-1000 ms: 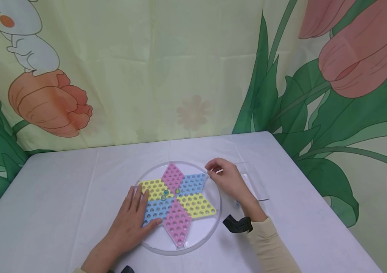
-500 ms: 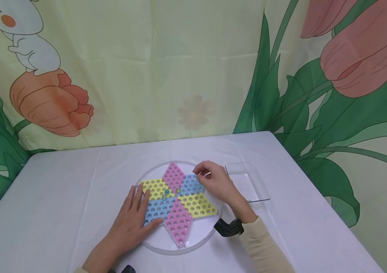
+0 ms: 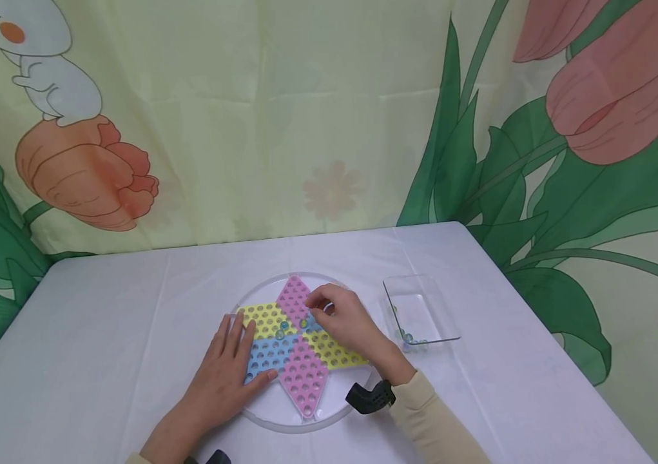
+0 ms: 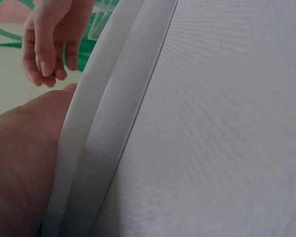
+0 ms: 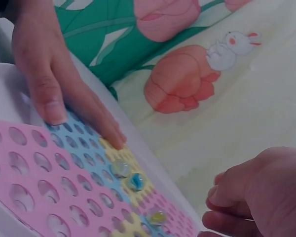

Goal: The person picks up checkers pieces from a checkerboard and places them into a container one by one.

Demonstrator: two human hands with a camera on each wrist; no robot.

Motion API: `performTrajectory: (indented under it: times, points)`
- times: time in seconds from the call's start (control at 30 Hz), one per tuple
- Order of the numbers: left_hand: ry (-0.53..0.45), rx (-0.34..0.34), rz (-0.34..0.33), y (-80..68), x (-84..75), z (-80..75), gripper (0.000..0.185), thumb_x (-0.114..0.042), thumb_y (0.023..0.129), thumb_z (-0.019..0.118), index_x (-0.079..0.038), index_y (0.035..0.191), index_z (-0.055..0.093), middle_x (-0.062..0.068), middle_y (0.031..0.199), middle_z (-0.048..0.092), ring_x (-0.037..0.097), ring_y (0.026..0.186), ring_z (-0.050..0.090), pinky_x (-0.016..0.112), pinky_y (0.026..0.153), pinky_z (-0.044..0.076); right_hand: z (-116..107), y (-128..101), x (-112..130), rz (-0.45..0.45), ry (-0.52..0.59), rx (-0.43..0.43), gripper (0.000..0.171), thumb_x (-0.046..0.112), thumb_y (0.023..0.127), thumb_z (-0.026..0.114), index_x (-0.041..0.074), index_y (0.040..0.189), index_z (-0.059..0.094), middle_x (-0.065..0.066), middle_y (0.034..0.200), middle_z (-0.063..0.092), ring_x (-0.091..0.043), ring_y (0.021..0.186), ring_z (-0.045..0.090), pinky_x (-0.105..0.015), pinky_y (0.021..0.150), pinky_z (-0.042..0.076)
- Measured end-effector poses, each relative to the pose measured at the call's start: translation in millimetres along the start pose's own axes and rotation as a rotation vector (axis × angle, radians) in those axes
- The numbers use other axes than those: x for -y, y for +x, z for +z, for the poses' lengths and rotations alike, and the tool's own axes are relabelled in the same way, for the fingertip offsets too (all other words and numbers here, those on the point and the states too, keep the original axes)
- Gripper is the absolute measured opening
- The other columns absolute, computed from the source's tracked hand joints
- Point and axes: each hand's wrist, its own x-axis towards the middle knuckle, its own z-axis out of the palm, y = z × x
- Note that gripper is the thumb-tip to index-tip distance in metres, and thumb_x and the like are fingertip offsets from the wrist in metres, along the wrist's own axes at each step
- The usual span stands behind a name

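In the head view a round Chinese checkers board (image 3: 304, 386) lies on the table, its star of pink, blue and yellow points full of holes. My left hand (image 3: 218, 370) rests flat on the board's left side, fingers spread and thumb near the blue point. Three glass marbles sit near the star's centre: a yellowish one (image 5: 157, 217), a blue one (image 5: 136, 182) and a clear one (image 5: 121, 168). Over the far right part of the star hovers my right hand (image 3: 343, 319), thumb and fingers bent toward each other. Whatever may be between its fingertips is hidden.
A clear plastic box (image 3: 421, 309) stands right of the board, with several marbles (image 3: 410, 338) at its near end. White cloth covers the table (image 3: 102, 335). A printed curtain (image 3: 218, 129) hangs behind the far edge.
My right hand has moved left from beside the box, across the blue point, toward the star's centre, its fingers still bent together. The box and its marbles are now uncovered. My left hand stays put.
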Motion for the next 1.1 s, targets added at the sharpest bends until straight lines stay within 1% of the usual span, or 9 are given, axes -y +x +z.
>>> performTrajectory:
  times: [0.13, 0.27, 0.43, 0.53, 0.63, 0.87, 1.1]
  points:
    - [0.008, -0.008, 0.007, -0.1, 0.3, -0.2, 0.097, -0.067, 0.09, 0.054, 0.0, 0.155, 0.027, 0.023, 0.165, 0.013, 0.043, 0.153, 0.007, 0.059, 0.12, 0.02, 8, 1, -2, -0.024, 0.002, 0.036, 0.013, 0.004, 0.094, 0.063, 0.005, 0.106, 0.068, -0.008, 0.103, 0.069, -0.013, 0.091, 0.061, -0.024, 0.08, 0.054]
    - [0.009, -0.005, 0.006, 0.2, -0.1, -0.9, 0.097, -0.067, 0.09, 0.054, 0.0, 0.155, 0.026, 0.023, 0.165, 0.013, 0.043, 0.153, 0.007, 0.059, 0.12, 0.02, 13, 1, -4, -0.018, -0.005, 0.053, 0.012, 0.004, 0.093, 0.064, 0.005, 0.105, 0.068, -0.005, 0.1, 0.068, -0.012, 0.09, 0.061, -0.023, 0.079, 0.054]
    - [0.004, 0.004, 0.0, 0.5, -0.7, -1.9, 0.098, -0.067, 0.09, 0.054, -0.001, 0.155, 0.026, 0.023, 0.165, 0.012, 0.043, 0.153, 0.006, 0.058, 0.12, 0.02, 18, 2, -8, -0.006, -0.031, 0.095, 0.01, 0.004, 0.092, 0.065, 0.006, 0.102, 0.068, -0.002, 0.096, 0.066, -0.011, 0.087, 0.06, -0.022, 0.077, 0.053]
    - [-0.001, 0.006, 0.001, -0.1, -0.3, -2.1, 0.097, -0.067, 0.09, 0.054, 0.0, 0.155, 0.026, 0.023, 0.165, 0.012, 0.043, 0.153, 0.006, 0.058, 0.12, 0.02, 21, 1, -8, 0.0, -0.04, 0.109, 0.011, 0.003, 0.091, 0.065, 0.007, 0.101, 0.068, -0.001, 0.095, 0.065, -0.01, 0.086, 0.059, -0.022, 0.077, 0.052]
    - [-0.002, 0.005, 0.001, -0.3, 0.3, -2.1, 0.097, -0.067, 0.09, 0.054, 0.0, 0.155, 0.026, 0.023, 0.165, 0.012, 0.043, 0.153, 0.006, 0.058, 0.12, 0.02, 23, 0, -7, 0.0, -0.052, 0.112, 0.012, 0.002, 0.091, 0.064, 0.008, 0.101, 0.068, -0.002, 0.097, 0.064, -0.012, 0.087, 0.058, -0.024, 0.078, 0.052]
    - [0.0, 0.003, 0.003, -0.2, 0.4, -3.0, 0.097, -0.067, 0.09, 0.054, -0.001, 0.155, 0.026, 0.023, 0.165, 0.013, 0.044, 0.152, 0.007, 0.059, 0.12, 0.021, 29, 0, -8, 0.0, -0.099, 0.112, 0.012, 0.005, 0.091, 0.067, 0.011, 0.102, 0.069, -0.002, 0.099, 0.064, -0.015, 0.091, 0.06, -0.025, 0.081, 0.052]
    - [-0.004, -0.005, 0.01, -0.6, -0.2, -2.7, 0.096, -0.065, 0.09, 0.056, 0.0, 0.155, 0.027, 0.023, 0.164, 0.014, 0.044, 0.152, 0.008, 0.059, 0.119, 0.021, 30, -1, -8, 0.001, -0.105, 0.105, 0.013, 0.003, 0.091, 0.066, 0.01, 0.101, 0.069, -0.002, 0.099, 0.065, -0.016, 0.091, 0.06, -0.026, 0.081, 0.053]
